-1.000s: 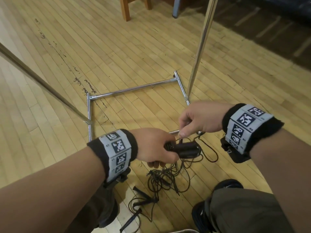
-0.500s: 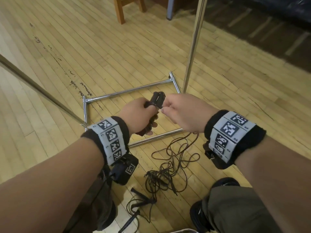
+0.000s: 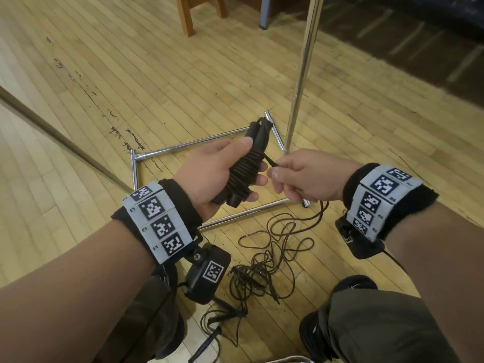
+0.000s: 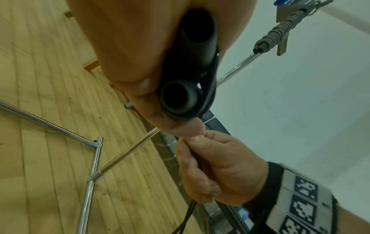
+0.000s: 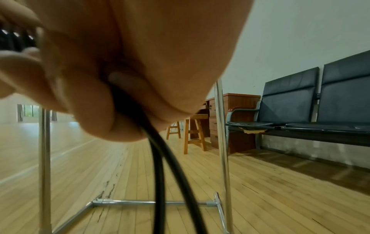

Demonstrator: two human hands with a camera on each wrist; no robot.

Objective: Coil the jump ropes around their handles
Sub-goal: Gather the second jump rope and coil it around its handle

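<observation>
While the head view looks down, the left hand [image 3: 209, 174] grips two black tube handles [image 3: 246, 166] ribbed with coiled cord, above the plank floor [image 3: 104, 74]. From the left wrist, round hollow ends show. From the right wrist, the right hand [image 5: 124, 66] pinches smooth doubled rope [image 5: 160, 166], probably rubber.

Bare forearms, no sleeves. Black fabric band [image 3: 180, 203] around left wrist, overlaid with grey strip [image 3: 157, 221] carrying four square black-and-white coded markers. Black camera housing [image 3: 207, 273] slung below left wrist, one coded marker on its face, screw visible at mount. Matching black band [image 3: 408, 203] and grey marker strip [image 3: 382, 200] on right wrist, black housing [image 3: 361, 242] beneath. Olive-grey trousers [image 3: 379, 326]. Black shoes [image 3: 351, 284].
</observation>
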